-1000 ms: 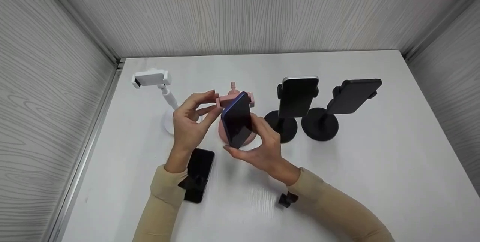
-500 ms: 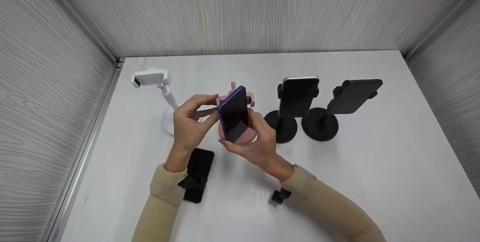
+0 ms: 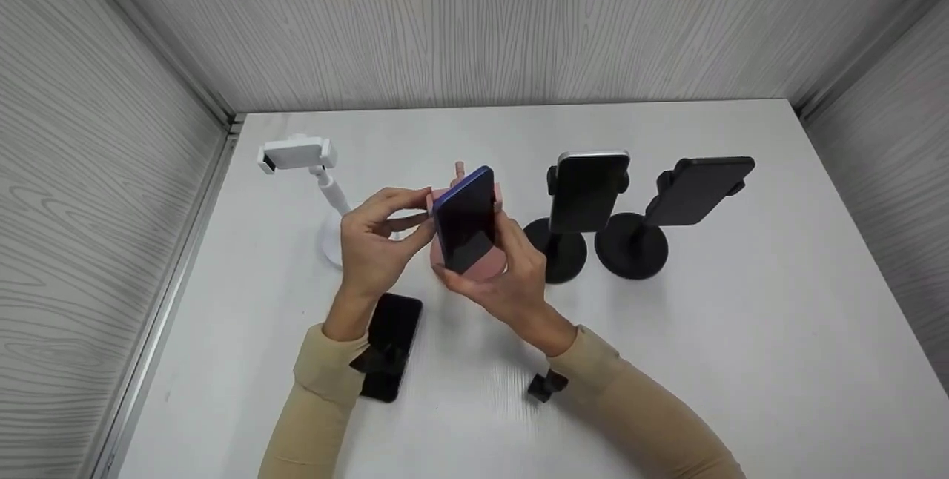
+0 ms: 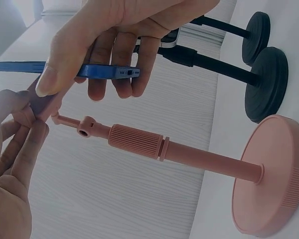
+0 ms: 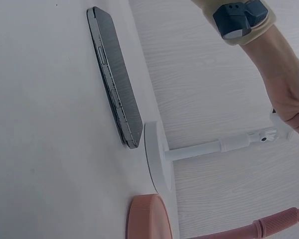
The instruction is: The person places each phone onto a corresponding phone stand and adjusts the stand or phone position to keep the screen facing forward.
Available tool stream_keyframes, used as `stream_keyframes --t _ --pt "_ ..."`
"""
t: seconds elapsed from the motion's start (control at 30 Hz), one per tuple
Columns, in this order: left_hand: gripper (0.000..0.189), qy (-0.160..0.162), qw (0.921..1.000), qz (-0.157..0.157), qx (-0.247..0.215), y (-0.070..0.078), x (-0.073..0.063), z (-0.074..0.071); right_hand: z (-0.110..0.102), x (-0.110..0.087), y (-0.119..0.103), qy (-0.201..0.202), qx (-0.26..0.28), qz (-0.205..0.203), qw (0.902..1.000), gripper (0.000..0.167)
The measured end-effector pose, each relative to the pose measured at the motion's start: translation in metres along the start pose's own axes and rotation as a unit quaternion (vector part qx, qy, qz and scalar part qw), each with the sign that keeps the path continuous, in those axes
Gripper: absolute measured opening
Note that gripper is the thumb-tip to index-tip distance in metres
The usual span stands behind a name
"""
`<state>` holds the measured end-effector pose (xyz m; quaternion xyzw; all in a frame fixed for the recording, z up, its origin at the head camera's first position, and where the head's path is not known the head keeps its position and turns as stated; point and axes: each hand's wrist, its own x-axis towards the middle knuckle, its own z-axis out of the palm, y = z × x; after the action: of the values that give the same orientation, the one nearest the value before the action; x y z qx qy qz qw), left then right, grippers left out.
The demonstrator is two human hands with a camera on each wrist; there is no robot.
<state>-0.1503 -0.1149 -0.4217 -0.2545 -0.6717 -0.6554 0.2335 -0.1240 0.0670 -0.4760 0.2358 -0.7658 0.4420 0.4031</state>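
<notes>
A pink phone stand (image 4: 134, 140) stands upright in the middle of the table, its round base (image 3: 485, 268) partly behind a blue-edged phone (image 3: 467, 223). My right hand (image 3: 515, 282) holds that phone by its lower part, tilted, in front of the stand's clamp. At the clamp's left end, my left hand (image 3: 377, 248) pinches the pink clamp (image 4: 47, 102) between thumb and fingers. The phone overlaps the clamp's middle in the head view, with an end of the clamp showing on either side. Whether the phone is seated in it, I cannot tell.
To the left is a white phone stand (image 3: 300, 153) with no phone in its clamp. A black phone (image 3: 394, 338) lies flat by my left forearm. Two black stands on the right carry a silver-edged phone (image 3: 591, 193) and a dark phone (image 3: 700, 191). Walls enclose the table.
My right hand has brought the phone upward and slightly left, closer against the pink clamp, and the phone has turned a little. My left hand has stayed at the clamp's left end.
</notes>
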Motion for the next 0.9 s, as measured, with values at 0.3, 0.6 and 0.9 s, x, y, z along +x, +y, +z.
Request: stream_keyframes --t 0.3,0.6,0.9 --pt "0.031 0.005 0.9996 0.013 0.025 0.0022 -0.0001 0.002 0.0046 -0.0008 0.0052 0.021 -0.066 -0.023 0.9974 0.1" --pt "0.032 0.011 0.9981 0.029 0.054 0.0031 0.0004 0.0066 0.0075 0.0011 0.0007 0.046 -0.078 -0.017 0.9957 0.099" --pt "0.032 0.009 0.9976 0.036 0.058 0.004 0.0003 0.0065 0.0091 0.0001 -0.0006 0.054 -0.087 -0.012 0.9946 0.1"
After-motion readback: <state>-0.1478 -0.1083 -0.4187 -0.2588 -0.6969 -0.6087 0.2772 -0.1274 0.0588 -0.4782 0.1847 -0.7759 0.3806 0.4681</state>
